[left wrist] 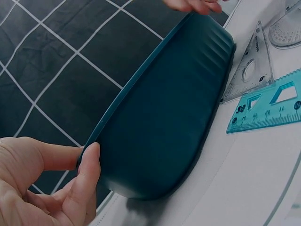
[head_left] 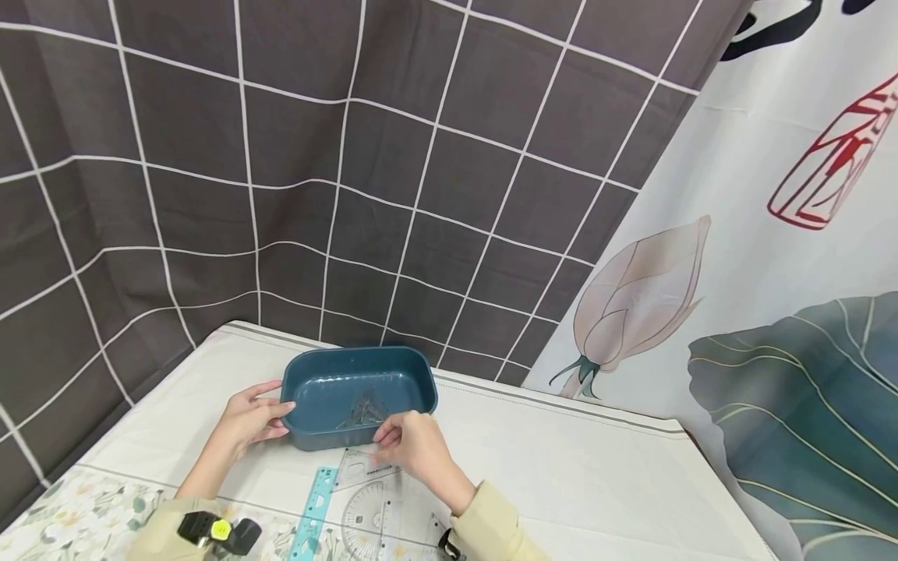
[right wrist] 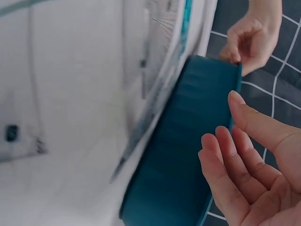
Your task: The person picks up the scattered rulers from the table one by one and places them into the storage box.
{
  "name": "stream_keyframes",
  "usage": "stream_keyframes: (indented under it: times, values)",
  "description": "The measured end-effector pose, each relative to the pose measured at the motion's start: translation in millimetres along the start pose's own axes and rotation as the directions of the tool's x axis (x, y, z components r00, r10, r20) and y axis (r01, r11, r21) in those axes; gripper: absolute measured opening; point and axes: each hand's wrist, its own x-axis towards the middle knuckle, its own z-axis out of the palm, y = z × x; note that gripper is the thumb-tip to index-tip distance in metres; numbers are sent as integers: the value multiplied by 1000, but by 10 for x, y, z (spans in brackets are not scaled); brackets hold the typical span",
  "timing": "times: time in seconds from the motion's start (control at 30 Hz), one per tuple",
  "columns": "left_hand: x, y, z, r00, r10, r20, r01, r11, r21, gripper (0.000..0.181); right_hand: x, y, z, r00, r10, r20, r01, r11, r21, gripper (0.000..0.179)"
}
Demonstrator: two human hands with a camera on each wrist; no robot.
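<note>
A dark blue-green plastic basin (head_left: 319, 389) stands near the back edge of the table. My left hand (head_left: 245, 417) pinches its left rim, with thumb and fingers on either side of the wall in the left wrist view. A loose heap of small thin dark pieces (head_left: 367, 409) lies in the basin towards the front right, too small to name. My right hand (head_left: 415, 446) is over the front right rim. Its thumb (right wrist: 256, 120) and loosely bent fingers stand apart in the right wrist view, with nothing between them.
In front of the basin lie a turquoise ruler (head_left: 312, 514), a clear set square (left wrist: 249, 70) and a clear protractor (head_left: 358, 520). More clear drawing tools lie by the right forearm. A dark checked curtain (head_left: 393, 171) hangs behind the table.
</note>
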Motion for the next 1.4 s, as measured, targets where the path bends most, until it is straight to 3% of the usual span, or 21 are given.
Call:
stream_keyframes:
  times: [0.47, 0.77, 1.2, 1.4]
  values:
    - [16, 16, -2, 1000, -14, 7, 14, 1000, -5, 72, -56, 120, 175, 996, 62, 66, -52, 988, -144, 32]
    - [31, 17, 4, 1000, -22, -2, 22, 1000, -5, 72, -41, 126, 267, 995, 47, 92, -26, 976, -218, 42]
    - [24, 10, 6, 1000, -6, 3, 6, 1000, -1, 71, -71, 84, 257, 999, 46, 13, -40, 947, -319, 35]
    - [26, -2, -1, 1000, -5, 4, 5, 1000, -3, 71, -87, 116, 213, 1000, 13, -7, -14, 964, -266, 30]
